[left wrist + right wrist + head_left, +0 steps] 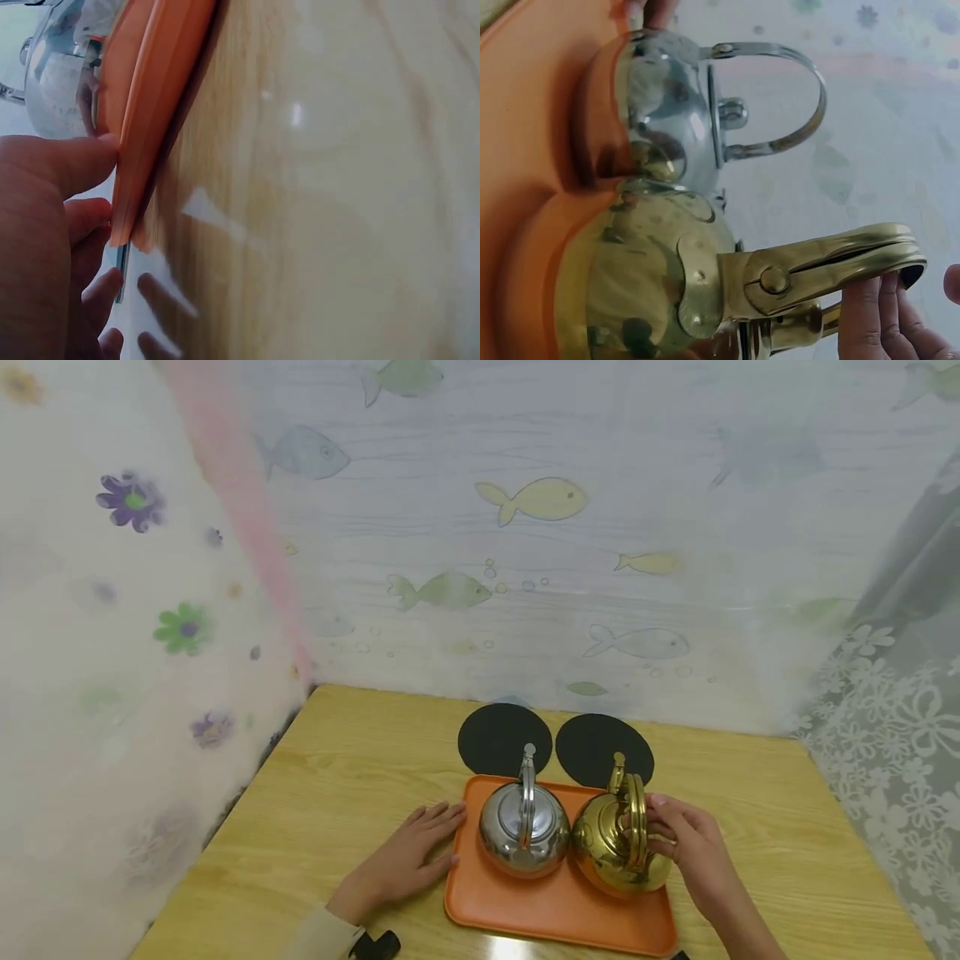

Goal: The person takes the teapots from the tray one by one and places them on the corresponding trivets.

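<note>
Gold kettle (618,852) on orange tray (555,906), handle in right hand's (686,843) grip; left hand (420,852) flat at tray edge.

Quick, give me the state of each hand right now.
Left hand: open, fingers flat on the table, touching the orange tray.
Right hand: holding the gold kettle by its handle.

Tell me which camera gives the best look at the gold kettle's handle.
The right wrist view: the gold kettle's handle fills the frame, showing its pivot rivet and the right hand fingers touching it. The head view shows that handle small, upright, partly hidden by the right hand. The left wrist view does not show it.
</note>
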Demonstrator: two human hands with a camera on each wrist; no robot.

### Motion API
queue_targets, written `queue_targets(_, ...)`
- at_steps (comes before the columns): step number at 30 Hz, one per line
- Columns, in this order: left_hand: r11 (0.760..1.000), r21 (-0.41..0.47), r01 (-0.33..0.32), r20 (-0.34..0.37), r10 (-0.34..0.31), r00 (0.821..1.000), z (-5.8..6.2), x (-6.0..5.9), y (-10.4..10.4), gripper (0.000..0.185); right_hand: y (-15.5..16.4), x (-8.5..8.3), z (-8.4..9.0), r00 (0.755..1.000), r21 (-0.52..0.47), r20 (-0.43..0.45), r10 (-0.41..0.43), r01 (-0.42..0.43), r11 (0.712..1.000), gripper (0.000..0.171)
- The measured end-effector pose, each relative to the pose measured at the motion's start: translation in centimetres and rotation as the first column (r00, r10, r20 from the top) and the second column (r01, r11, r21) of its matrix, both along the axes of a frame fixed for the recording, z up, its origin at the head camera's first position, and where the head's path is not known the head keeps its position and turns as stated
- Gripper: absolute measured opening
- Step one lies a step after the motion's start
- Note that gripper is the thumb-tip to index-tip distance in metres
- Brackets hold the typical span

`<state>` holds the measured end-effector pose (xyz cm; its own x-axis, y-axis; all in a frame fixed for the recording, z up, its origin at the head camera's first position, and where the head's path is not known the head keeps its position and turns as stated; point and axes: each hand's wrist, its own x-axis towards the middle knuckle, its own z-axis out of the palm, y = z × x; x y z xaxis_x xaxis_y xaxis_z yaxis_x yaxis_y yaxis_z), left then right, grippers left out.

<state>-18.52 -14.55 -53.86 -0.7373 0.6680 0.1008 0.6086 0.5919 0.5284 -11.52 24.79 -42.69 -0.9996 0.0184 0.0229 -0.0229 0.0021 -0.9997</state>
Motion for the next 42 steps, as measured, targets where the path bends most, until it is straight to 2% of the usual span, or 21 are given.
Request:
queue_targets(3,1.000,0.026,-0.005,0.034,0.004,0.999,-0.4,0.2,-0.1,0.061,0.2,0.1,-0.1,0.998,-0.053,0.001,0.069,-0.069,0.996,0.030)
queue_targets(6,0.997,0.072,-0.008,0.043,0.005,0.999,-0.7,0.4,0.0,0.060,0.4,0.2,-0.1,0.995,-0.067,0.032,0.092,-0.090,0.994,0.028)
queue_targets(9,0.992,0.125,-0.012,0.035,0.008,0.999,-1.0,0.5,0.1,0.059,0.4,0.1,0.0,0.995,-0.037,0.090,0.052,-0.049,0.998,0.031)
queue_targets(12,0.985,0.172,-0.027,0.028,0.022,0.999,-1.2,0.6,0.2,0.058,0.3,0.1,0.1,0.990,0.019,0.141,0.009,-0.012,1.000,0.047)
queue_targets(15,0.978,0.204,-0.044,0.033,0.038,0.999,-1.4,0.7,0.2,0.058,0.2,0.1,0.1,0.987,0.053,0.159,-0.008,0.000,0.999,0.055)
queue_targets(27,0.969,0.228,-0.096,0.010,0.096,0.995,-1.6,0.8,0.4,0.058,-0.7,0.0,0.1,0.998,0.031,0.048,-0.032,0.030,0.999,0.042)
queue_targets(34,0.964,0.242,-0.108,-0.025,0.118,0.993,-1.7,0.8,0.5,0.057,-0.9,0.1,0.1,0.997,0.061,0.041,-0.069,0.066,0.996,0.045)
queue_targets(42,0.973,0.206,-0.105,-0.067,0.121,0.990,-1.9,0.8,0.7,0.055,-1.1,0.4,0.3,0.991,0.123,0.051,-0.124,0.117,0.986,0.046)
